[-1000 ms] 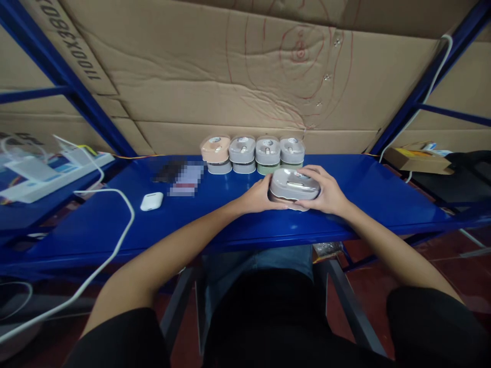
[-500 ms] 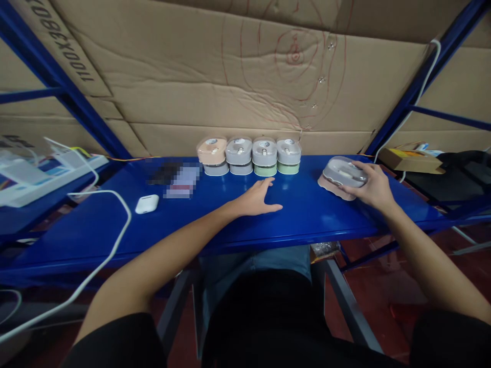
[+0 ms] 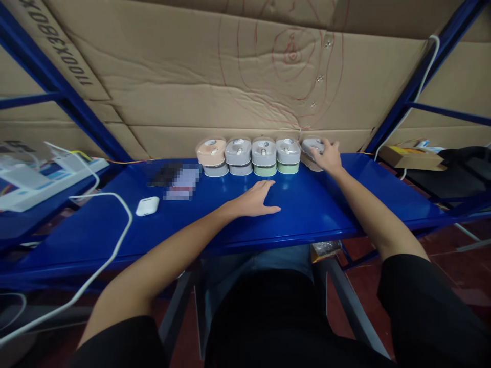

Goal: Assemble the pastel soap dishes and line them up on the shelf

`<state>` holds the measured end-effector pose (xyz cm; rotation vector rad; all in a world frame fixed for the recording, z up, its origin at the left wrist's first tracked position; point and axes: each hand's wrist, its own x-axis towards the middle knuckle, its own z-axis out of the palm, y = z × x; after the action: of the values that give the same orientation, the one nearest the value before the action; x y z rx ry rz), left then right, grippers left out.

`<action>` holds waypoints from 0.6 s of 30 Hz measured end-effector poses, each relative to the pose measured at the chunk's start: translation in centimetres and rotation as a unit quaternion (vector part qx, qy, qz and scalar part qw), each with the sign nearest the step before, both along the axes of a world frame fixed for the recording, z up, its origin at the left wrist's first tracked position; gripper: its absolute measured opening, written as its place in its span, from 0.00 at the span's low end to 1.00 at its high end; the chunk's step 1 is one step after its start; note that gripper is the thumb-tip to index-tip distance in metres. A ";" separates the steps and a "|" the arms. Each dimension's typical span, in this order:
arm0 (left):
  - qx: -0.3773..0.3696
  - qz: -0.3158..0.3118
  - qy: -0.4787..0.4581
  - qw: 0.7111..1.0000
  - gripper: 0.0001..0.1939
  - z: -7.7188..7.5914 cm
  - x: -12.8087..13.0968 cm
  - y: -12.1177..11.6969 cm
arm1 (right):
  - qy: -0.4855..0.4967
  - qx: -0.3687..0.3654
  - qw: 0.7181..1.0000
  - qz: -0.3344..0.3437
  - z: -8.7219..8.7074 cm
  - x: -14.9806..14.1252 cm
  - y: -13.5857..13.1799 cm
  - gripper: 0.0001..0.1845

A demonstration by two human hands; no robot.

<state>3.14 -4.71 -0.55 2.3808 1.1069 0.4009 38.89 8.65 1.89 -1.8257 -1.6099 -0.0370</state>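
My right hand grips the top of a small grey container with a clear lid. It sits over a pinkish-beige one, at the right end of a row by the cardboard. To its left stand stacked pairs of similar containers: grey over green, another grey over green, grey over grey and peach over grey. My left hand rests open on the blue table, thumb and fingers apart, in front of the row, touching no container.
A white earbud case lies on the table's left side, near a blurred-out patch. A white cable loops past the left edge. Cardboard closes the back; blue posts rise at both sides.
My right hand has carried the grey and pinkish-beige containers left and back, from the table's right side to the end of the row. My left hand has stayed in place.
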 end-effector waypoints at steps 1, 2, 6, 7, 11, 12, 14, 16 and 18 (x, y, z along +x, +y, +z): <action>0.001 -0.002 0.006 1.000 0.59 0.1 0.0 0.0 | 0.008 -0.005 1.000 -0.005 0.0 -0.5 0.1 0.40; 0.002 -0.002 0.012 1.000 0.59 0.2 0.0 -0.1 | 0.013 -0.008 1.000 -0.007 0.0 -0.8 0.0 0.38; 0.003 -0.004 0.030 1.000 0.59 0.3 0.0 -0.1 | 0.026 -0.004 1.000 -0.001 -0.1 -1.7 -0.4 0.40; 0.004 -0.005 0.033 0.999 0.59 0.3 0.0 -0.1 | 0.031 -0.003 1.000 -0.002 -0.1 -1.8 -0.5 0.42; 0.013 -0.015 0.037 0.999 0.58 0.3 -0.1 0.0 | 0.047 -0.004 0.999 -0.012 -0.5 -2.2 -0.4 0.53; 0.015 -0.017 0.033 0.999 0.57 0.2 -0.1 0.1 | 0.050 -0.004 0.999 -0.012 -0.6 -2.1 -0.3 0.54; 0.014 -0.018 0.022 1.000 0.57 0.1 -0.1 0.2 | 0.054 -0.002 0.998 -0.017 -0.6 -2.0 -0.3 0.53; 0.014 -0.019 0.012 1.000 0.57 -0.2 -0.2 0.4 | 0.043 0.021 0.999 -0.026 -0.5 -1.9 -0.5 0.52; 0.019 -0.022 0.007 1.000 0.56 -0.4 -0.2 0.7 | -0.004 0.073 0.997 -0.015 -0.1 -1.9 -1.0 0.52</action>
<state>2.91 -4.04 -1.00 2.4411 1.0599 0.3935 36.94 7.62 1.77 -1.7385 -1.5432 -0.1718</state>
